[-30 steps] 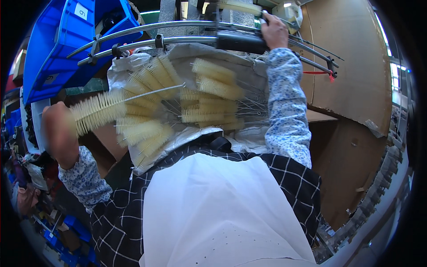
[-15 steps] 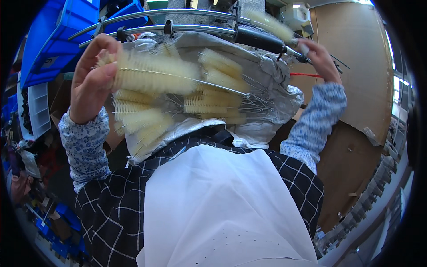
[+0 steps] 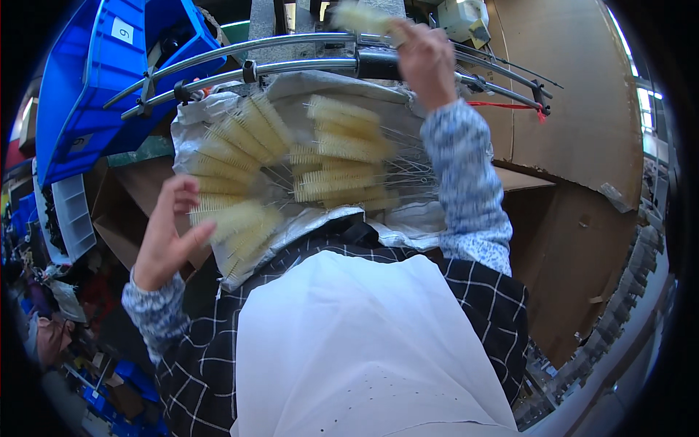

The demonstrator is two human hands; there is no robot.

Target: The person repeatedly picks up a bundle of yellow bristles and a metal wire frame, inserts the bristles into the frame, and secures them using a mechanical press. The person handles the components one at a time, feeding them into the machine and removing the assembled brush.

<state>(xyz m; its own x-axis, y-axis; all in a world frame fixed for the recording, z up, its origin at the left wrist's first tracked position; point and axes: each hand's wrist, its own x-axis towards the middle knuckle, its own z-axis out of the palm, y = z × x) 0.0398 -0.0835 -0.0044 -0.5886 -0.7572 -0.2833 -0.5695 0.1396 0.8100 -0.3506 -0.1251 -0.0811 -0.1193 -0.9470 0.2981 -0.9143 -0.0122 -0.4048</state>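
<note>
My right hand (image 3: 428, 62) is up at the back, above the metal rails. Its fingers are closed at the end of a pale bristle bottle brush (image 3: 358, 16), which is smeared by motion. Empty and with its fingers apart, my left hand (image 3: 173, 237) hovers at the left edge of a fanned-out group of bottle brushes (image 3: 244, 138). A second pile of bottle brushes (image 3: 346, 138) lies in the middle, its looped wire handles pointing right. Both groups rest on a white sheet (image 3: 291, 86) in front of me.
Two curved metal rails (image 3: 302, 65) with black clamps cross behind the sheet. Blue bins (image 3: 91, 95) stand at the left. Brown cardboard (image 3: 568, 95) stands at the right, with a red string (image 3: 502, 106) near the rail's end. A white apron (image 3: 364, 328) covers my front.
My left hand has let go of a bottle brush and dropped lower, toward me. My right hand has moved left across the rails, carrying its brush along.
</note>
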